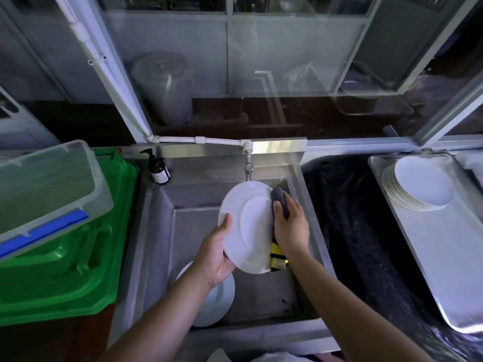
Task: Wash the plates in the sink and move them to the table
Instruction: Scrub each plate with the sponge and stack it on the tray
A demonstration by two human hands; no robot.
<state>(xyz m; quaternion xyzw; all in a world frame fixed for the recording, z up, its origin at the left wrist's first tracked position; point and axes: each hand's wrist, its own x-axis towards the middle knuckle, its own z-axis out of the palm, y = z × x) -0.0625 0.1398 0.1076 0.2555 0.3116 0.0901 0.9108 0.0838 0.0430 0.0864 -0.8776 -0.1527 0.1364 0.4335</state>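
Note:
A white plate is held tilted over the steel sink, just below the tap. My left hand grips its lower left rim, thumb on the face. My right hand holds a dark grey sponge against the plate's right edge; a yellow and black cloth shows beneath that hand. More white plates lie in the sink's near left corner, partly hidden by my left forearm. A stack of white plates rests on a metal tray at the right.
A green bin with a clear lidded box on top stands left of the sink. A brown pump bottle sits at the sink's back left corner. A dark black-lined basin lies between sink and tray. Glass panels rise behind.

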